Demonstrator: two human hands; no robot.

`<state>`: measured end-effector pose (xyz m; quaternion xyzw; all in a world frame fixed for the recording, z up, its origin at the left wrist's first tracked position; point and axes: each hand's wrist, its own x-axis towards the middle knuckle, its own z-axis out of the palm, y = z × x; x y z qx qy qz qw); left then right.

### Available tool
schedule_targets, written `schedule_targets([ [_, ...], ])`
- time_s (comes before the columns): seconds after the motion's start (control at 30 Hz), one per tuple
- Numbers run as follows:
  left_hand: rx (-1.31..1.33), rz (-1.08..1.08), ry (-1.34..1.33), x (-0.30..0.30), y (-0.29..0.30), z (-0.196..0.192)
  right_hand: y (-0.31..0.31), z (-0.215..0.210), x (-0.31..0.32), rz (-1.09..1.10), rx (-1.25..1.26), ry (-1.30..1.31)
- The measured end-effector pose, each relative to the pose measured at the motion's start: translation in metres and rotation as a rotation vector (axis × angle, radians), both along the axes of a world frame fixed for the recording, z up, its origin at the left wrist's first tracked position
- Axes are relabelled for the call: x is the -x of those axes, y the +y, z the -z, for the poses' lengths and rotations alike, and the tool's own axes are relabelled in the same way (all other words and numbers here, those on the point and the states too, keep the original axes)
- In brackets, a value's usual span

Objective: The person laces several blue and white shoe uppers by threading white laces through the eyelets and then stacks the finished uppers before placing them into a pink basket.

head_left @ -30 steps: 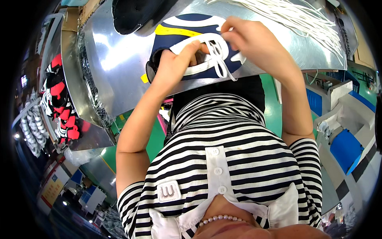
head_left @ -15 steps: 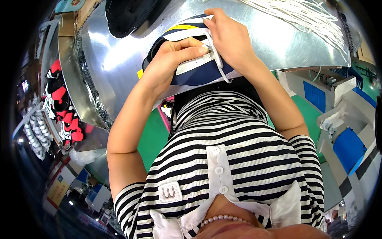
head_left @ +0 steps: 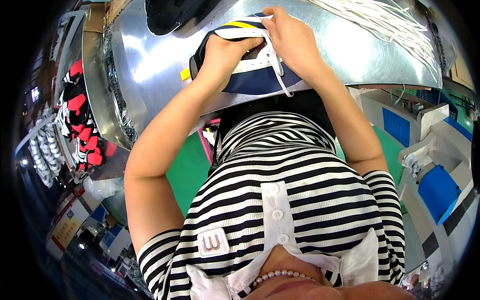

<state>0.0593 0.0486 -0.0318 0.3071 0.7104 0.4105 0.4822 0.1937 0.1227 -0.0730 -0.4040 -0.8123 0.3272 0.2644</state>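
Note:
A navy, white and yellow shoe upper [head_left: 255, 85] lies on its side at the near edge of the metal table. My left hand [head_left: 222, 55] is closed on it, with its fingers hidden inside the opening and its thumb along the white eyelet strip. A white shoelace [head_left: 274, 65] runs through the eyelets at the toe end, and a loose length hangs over the near side. My right hand [head_left: 295, 45] bends over the far eyelet row, thumb and forefinger pinched together beside the lace; what lies between those fingertips is mostly hidden.
The shiny metal table [head_left: 345, 55] curves around in front of me. A bundle of white laces [head_left: 385, 25] is spread at the far right. A black rounded piece [head_left: 172, 15] lies at the far left. Red, black and white shoe uppers [head_left: 80, 120] hang beyond the left edge.
My left hand has drawn back slightly from the near eyelets, its thumb now further up toward the far strip. The shoe upper has shifted a little right and away. My right hand stays at the far eyelets.

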Motion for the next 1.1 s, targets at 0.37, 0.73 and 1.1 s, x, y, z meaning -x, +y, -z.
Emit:
schedule_targets([
  [0.37,0.025,0.104,-0.137,0.004,0.004,0.004,0.013,0.027,-0.004,0.036,-0.067,0.11],
  [0.73,-0.795,-0.066,-0.901,0.064,-0.087,-0.138,0.003,-0.009,-0.002,0.184,0.227,0.209],
  [1.1,-0.532,0.244,0.94,-0.024,-0.053,-0.003,-0.021,-0.029,-0.039,0.027,0.579,0.69],
])
